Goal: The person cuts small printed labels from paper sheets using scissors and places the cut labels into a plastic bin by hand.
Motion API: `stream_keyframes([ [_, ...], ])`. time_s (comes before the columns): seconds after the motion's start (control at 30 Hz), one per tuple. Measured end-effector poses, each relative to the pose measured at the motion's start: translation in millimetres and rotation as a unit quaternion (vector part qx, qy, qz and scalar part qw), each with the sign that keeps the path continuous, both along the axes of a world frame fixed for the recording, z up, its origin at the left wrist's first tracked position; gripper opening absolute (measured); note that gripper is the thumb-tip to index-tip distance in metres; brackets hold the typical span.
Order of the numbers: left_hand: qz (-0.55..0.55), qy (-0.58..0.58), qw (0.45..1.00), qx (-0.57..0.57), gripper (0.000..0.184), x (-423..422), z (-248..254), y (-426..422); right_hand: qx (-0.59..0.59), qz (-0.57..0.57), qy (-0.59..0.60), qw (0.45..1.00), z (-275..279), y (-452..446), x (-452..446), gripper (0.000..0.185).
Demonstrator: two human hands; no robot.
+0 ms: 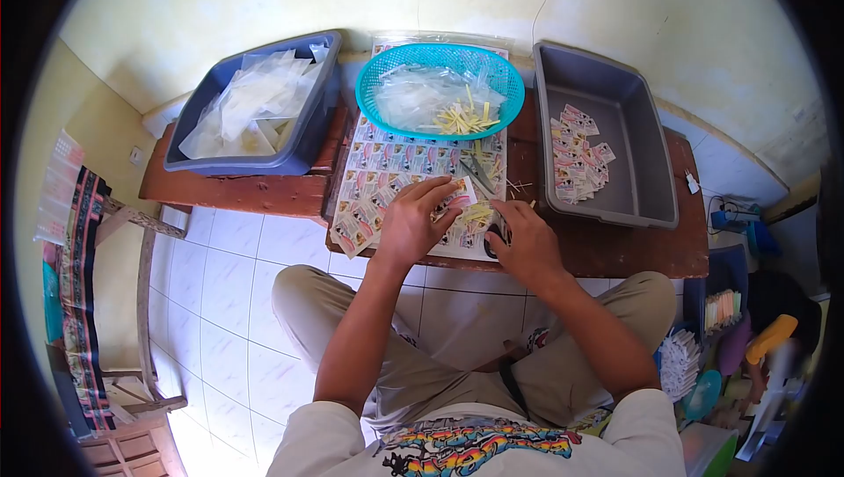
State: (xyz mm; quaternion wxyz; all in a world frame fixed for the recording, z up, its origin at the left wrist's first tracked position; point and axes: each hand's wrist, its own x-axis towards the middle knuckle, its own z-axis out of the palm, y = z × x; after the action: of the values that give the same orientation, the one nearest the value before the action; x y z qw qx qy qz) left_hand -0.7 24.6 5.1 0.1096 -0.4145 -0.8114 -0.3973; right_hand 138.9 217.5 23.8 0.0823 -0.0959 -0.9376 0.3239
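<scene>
My left hand (418,222) pinches a small printed label (456,196) between thumb and fingers over the paper-covered bench. To its right, my right hand (529,244) hovers low with thumb and index finger apart. Beneath and beside that hand, scissors (477,174) lie with their blades pointing away from me; a dark handle shows near the thumb. Thin yellow strips (476,213) lie between my two hands. Loose printed labels (359,220) spread out left of my left hand, on a large sheet of uncut labels (378,157).
A teal basket (367,108) of clear plastic bags and yellow strips stands at the back. At left, a grey-blue tub (308,138) contains translucent bags. A grey tub (629,187) with labels stands right on the wooden bench (607,248). Another person (782,319) is at lower right.
</scene>
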Motion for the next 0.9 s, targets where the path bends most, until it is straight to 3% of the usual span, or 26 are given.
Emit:
stream_keyframes([
  [0.03, 0.003, -0.014, 1.000, -0.004, 0.039, 1, 0, 0, 0.050, -0.007, -0.021, 0.999, 1, 0, 1, 0.057],
  [0.43, 0.014, -0.033, 0.999, -0.017, 0.039, 2, -2, 9, 0.129, -0.007, -0.122, 0.984, -24, -1, -9, 0.079],
  [0.67, 0.011, -0.027, 0.999, -0.017, 0.039, 1, -3, 9, 0.093, -0.012, -0.155, 0.983, -24, 2, -16, 0.078],
  [0.9, 0.013, -0.039, 0.999, 0.001, 0.038, -1, -7, 9, 0.020, 0.003, -0.068, 0.998, -18, 7, -8, 0.070],
])
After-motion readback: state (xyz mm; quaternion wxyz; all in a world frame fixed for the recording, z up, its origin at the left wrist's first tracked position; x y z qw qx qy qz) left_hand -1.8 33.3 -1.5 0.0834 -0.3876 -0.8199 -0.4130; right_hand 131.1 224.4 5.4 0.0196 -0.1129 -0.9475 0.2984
